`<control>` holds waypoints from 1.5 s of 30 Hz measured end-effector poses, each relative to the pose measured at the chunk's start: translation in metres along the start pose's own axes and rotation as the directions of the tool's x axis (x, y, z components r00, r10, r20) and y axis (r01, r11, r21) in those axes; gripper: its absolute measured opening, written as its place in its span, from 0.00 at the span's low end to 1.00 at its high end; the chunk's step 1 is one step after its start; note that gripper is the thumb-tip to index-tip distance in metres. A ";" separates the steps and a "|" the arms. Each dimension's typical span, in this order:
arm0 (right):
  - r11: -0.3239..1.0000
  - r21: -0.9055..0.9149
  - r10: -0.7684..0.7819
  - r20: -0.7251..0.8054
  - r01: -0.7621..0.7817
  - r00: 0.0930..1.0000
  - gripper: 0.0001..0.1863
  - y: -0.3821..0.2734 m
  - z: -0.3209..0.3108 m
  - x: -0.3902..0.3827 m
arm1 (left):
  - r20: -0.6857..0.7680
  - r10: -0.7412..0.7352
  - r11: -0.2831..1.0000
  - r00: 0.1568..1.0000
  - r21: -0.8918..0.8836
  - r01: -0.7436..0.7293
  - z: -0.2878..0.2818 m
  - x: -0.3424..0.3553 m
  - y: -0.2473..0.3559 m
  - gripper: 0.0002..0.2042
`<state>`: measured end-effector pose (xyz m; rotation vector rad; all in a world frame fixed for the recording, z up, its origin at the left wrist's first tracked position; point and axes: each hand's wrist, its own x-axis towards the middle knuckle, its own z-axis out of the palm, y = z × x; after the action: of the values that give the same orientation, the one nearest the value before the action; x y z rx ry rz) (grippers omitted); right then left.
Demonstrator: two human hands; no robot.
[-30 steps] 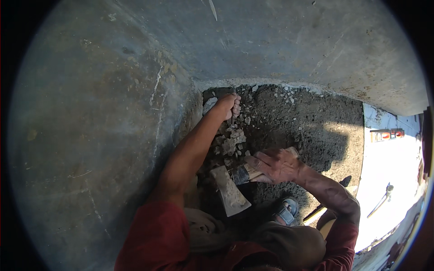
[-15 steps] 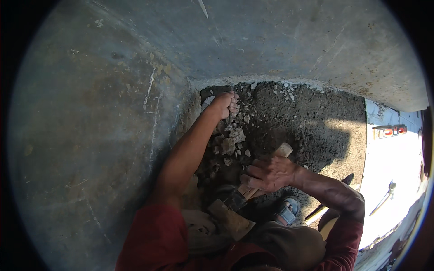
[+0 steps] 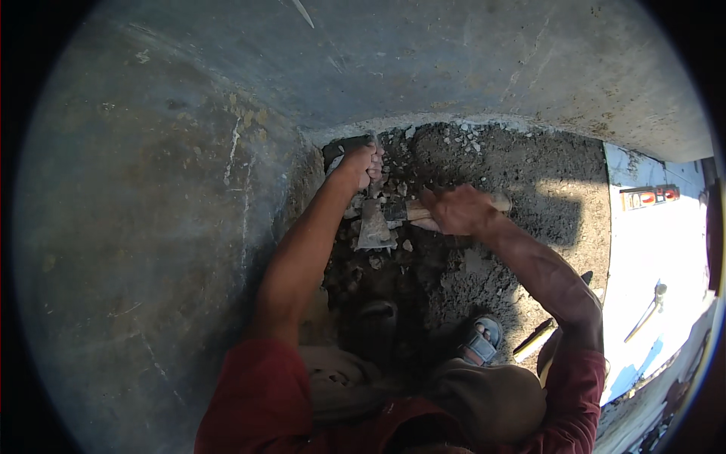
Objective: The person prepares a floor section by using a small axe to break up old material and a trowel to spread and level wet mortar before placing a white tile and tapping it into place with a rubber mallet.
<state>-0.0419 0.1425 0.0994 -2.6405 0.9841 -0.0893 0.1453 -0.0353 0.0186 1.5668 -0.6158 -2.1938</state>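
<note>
L grip (image 3: 364, 166) clamped on thin rod (image 3: 373, 189), R grip (image 3: 460, 209) clamped on axe hdl (image 3: 417, 211), rubble (image 3: 407, 246) nr rod

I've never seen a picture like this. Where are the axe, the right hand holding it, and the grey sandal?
Axe (image 3: 373, 229): head view, on its metal blade.
Right hand (image 3: 461, 209): head view, back of the hand.
Grey sandal (image 3: 480, 349): head view, on its strap.

We saw dull, dusty metal on the axe head (image 3: 373, 228) and bare wood on its handle (image 3: 501, 203). The wall (image 3: 151, 227) looked like matt concrete, mostly smooth but scuffed and pitted in patches. The ground (image 3: 522, 166) was rough and gritty, the rubble (image 3: 407, 246) jagged and chalky. Our shirt (image 3: 257, 386) and trousers (image 3: 491, 397) were matt cloth.
</note>
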 end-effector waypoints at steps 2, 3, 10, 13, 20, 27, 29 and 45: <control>0.934 0.016 0.354 0.114 -0.358 0.928 0.21 -0.001 -0.009 0.009 | 0.009 -0.015 1.000 1.000 -0.027 0.015 -0.003 0.000 0.003 0.11; 0.973 0.070 0.219 -0.001 -0.219 0.976 0.21 -0.021 -0.008 0.004 | 0.010 -0.043 0.997 0.999 -0.062 0.044 -0.011 -0.001 0.000 0.10; 0.949 0.008 -0.314 -0.107 0.316 0.943 0.22 -0.027 0.013 0.003 | 0.056 -0.045 0.995 0.997 -0.088 0.050 -0.003 0.005 0.002 0.11; 0.995 0.020 0.095 0.082 -0.097 0.992 0.25 -0.028 -0.004 0.004 | -0.027 -0.044 0.998 0.999 -0.049 0.043 -0.008 0.000 -0.006 0.12; 0.975 0.051 -0.210 -0.121 0.217 0.970 0.20 -0.013 0.014 -0.005 | 0.049 -0.039 0.998 0.998 -0.045 0.041 0.006 0.004 -0.004 0.13; 0.979 -0.030 -0.202 -0.112 0.200 0.973 0.19 -0.060 0.006 -0.001 | 0.008 -0.016 0.998 1.000 -0.055 0.016 -0.008 0.003 -0.001 0.13; 0.977 0.079 -0.205 0.071 0.199 0.976 0.23 -0.041 0.002 0.002 | 0.023 -0.034 0.998 0.999 -0.059 0.035 0.004 0.004 0.003 0.13; 0.944 0.074 0.288 0.295 -0.322 0.911 0.20 -0.018 -0.009 0.021 | -0.015 -0.030 1.000 0.999 -0.003 0.030 -0.014 -0.001 0.004 0.13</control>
<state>-0.0165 0.1395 0.1123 -2.2756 1.2319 0.2823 0.1596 -0.0398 0.0178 1.5992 -0.5881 -2.2013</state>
